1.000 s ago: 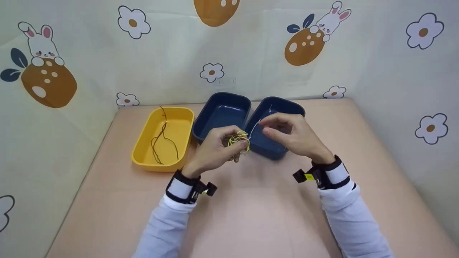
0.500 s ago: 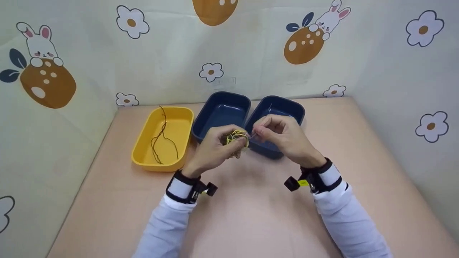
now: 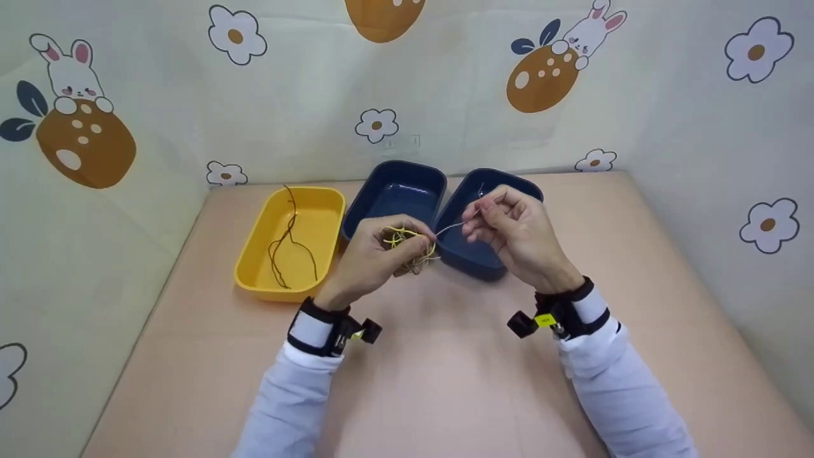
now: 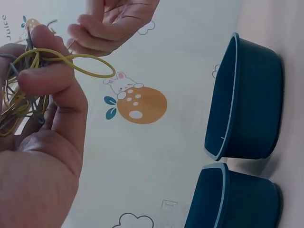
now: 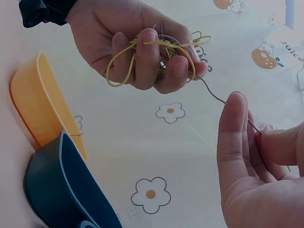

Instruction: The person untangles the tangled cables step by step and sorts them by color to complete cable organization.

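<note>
My left hand grips a tangled bundle of thin yellow and grey wires, fingers curled round it. A yellow loop sticks out past the thumb in the left wrist view. From the bundle one grey wire runs across to my right hand, which pinches it between thumb and fingers, the strand stretched between both hands. Below and behind the right hand stands the right dark blue bin, with a thin pale wire piece inside near its far end.
Left of the hands, a yellow bin holds several dark wires. Another dark blue bin stands between it and the right blue bin. Patterned walls close off the table's back and sides.
My right hand came in to the bundle, took hold of the grey wire's end and then drew it up and to the right. The left hand shifted slightly, still gripping the bundle.
</note>
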Action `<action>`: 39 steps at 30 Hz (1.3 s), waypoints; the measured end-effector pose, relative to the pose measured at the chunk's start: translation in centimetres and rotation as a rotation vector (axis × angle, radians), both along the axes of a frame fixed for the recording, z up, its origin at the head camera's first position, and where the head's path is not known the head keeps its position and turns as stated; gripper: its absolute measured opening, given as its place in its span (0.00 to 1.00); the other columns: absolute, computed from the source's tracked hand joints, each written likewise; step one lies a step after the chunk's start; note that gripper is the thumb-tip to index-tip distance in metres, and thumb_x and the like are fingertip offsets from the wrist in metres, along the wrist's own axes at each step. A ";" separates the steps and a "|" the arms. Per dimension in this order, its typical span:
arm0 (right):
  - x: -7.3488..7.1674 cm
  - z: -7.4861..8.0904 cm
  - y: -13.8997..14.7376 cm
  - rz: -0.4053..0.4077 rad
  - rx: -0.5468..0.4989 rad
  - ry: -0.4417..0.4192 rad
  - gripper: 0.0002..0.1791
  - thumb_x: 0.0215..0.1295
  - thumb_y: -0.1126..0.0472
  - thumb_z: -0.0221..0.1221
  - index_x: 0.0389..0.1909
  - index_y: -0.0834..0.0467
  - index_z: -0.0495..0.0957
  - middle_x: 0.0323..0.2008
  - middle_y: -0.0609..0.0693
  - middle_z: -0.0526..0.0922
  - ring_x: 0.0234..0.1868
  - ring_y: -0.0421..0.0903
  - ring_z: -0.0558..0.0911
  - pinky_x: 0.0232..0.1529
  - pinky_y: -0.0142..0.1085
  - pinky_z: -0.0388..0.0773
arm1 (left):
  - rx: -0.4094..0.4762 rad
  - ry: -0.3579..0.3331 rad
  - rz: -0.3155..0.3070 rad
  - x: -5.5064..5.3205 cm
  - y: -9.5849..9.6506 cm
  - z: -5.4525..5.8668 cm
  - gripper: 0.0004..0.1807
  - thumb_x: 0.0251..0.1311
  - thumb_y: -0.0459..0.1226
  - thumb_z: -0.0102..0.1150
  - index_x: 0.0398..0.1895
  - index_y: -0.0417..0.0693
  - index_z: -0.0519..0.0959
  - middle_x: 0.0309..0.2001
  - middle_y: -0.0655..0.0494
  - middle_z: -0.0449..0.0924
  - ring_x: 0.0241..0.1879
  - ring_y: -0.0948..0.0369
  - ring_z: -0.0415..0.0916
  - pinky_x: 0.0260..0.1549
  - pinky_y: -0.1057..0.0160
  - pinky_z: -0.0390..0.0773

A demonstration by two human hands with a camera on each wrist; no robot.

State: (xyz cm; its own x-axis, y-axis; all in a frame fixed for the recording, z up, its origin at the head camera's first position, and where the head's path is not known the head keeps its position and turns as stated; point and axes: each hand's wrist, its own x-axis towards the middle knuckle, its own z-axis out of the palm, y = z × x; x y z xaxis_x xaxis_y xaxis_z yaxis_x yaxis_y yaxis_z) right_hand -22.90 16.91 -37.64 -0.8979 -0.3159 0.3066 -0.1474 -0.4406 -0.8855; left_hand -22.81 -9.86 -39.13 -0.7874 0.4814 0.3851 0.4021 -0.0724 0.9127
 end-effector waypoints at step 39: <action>-1.7 1.5 3.4 -0.511 -0.277 -0.139 0.05 0.86 0.70 0.55 0.46 0.68 0.77 0.41 0.59 0.91 0.37 0.48 0.95 0.48 0.37 0.95 | -0.094 0.010 -0.152 -0.2 -2.6 1.0 0.07 0.84 0.32 0.59 0.53 0.39 0.86 0.36 0.51 0.88 0.29 0.58 0.79 0.28 0.69 0.77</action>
State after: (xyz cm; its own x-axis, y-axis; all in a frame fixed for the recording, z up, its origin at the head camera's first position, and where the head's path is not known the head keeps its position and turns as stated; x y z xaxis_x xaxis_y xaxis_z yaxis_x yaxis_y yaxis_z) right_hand -24.60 20.26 -36.14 -0.9526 0.2416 0.1847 -0.2925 -0.5620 -0.7737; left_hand -23.05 -12.46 -38.17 -0.6992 0.6287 0.3404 0.4026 -0.0472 0.9142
